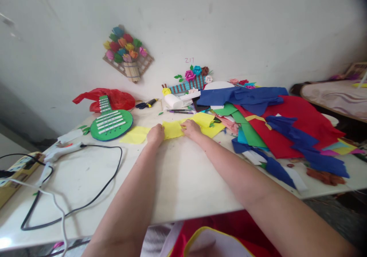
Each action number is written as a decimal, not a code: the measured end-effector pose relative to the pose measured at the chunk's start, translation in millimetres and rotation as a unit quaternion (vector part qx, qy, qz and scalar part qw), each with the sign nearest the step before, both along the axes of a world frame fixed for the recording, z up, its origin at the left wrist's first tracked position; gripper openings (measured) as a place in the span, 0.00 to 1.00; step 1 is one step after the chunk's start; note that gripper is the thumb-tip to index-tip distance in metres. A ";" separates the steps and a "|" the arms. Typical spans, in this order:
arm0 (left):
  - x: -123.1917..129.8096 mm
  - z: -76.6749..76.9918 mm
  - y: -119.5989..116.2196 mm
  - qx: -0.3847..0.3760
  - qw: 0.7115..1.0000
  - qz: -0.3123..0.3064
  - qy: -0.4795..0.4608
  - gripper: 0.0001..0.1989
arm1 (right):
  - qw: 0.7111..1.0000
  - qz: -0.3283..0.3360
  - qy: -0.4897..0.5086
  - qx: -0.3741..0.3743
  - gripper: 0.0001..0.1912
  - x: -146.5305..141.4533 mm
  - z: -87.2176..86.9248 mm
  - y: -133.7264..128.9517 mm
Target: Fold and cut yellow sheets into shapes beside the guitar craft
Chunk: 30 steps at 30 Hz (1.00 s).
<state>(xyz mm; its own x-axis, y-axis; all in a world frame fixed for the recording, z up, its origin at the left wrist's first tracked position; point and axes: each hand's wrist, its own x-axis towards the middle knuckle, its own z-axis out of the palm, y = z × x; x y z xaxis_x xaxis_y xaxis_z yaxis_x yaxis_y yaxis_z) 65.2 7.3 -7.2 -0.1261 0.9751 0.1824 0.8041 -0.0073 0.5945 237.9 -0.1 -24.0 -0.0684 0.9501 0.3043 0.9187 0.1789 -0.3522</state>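
A strip of yellow crepe paper (172, 129) stretches between my two hands, low over the white table (183, 180). My left hand (155, 135) pinches it on the left, the fingers closed. On the right, my right hand (191, 129) has its fingers curled shut on the same paper. A flat yellow piece (134, 134) lies to the left of my left hand. More yellow paper (205, 120) lies just past my right hand. Pens (180, 111) rest behind the strip.
At left are a green banjo-shaped craft (111, 125), a hot glue gun (63, 150), its looping black cord and a power strip (17, 176). Scissors (146, 103) lie behind. Red paper (292, 127), blue paper (243, 96) and scraps cover the right. Paper flowers (123, 46) hang on the wall.
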 end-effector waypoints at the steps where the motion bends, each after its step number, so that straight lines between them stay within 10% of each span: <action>1: 0.4 0.6 -0.6 -0.001 1.000 0.000 -0.002 0.05 | 1.000 0.002 0.003 0.001 0.14 0.4 -0.4 0.5; 11: 3.2 2.3 -3.4 -0.043 0.990 -0.009 0.135 0.11 | 0.985 0.096 0.040 0.137 0.16 -7.8 6.2 0.4; 30: -1.6 2.4 2.8 -0.059 0.981 -0.025 0.183 0.16 | 0.973 0.193 -0.091 -0.089 0.32 -39.8 -0.9 -15.7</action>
